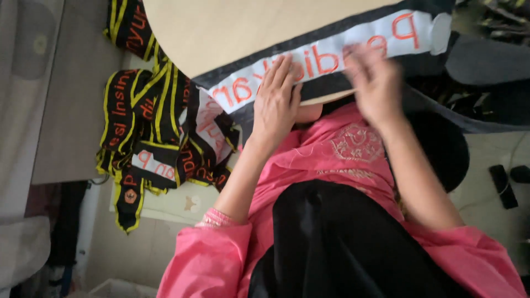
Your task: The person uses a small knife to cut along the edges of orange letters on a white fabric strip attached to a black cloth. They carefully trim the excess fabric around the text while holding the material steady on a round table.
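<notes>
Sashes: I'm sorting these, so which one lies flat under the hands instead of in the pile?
The dark sash with the white lettered strip, spread over the table edge under both hands; the yellow-trimmed ones are heaped to its left.

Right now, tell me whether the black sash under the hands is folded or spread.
Spread: the black sash lies flat along the table edge, left hand pressing it.

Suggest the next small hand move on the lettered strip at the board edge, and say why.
Probably slide the right hand further along the white strip with red letters, pressing it flat. The left hand lies flat, pinning the strip on the black sash at the edge of the tan board; the right hand is blurred.
</notes>
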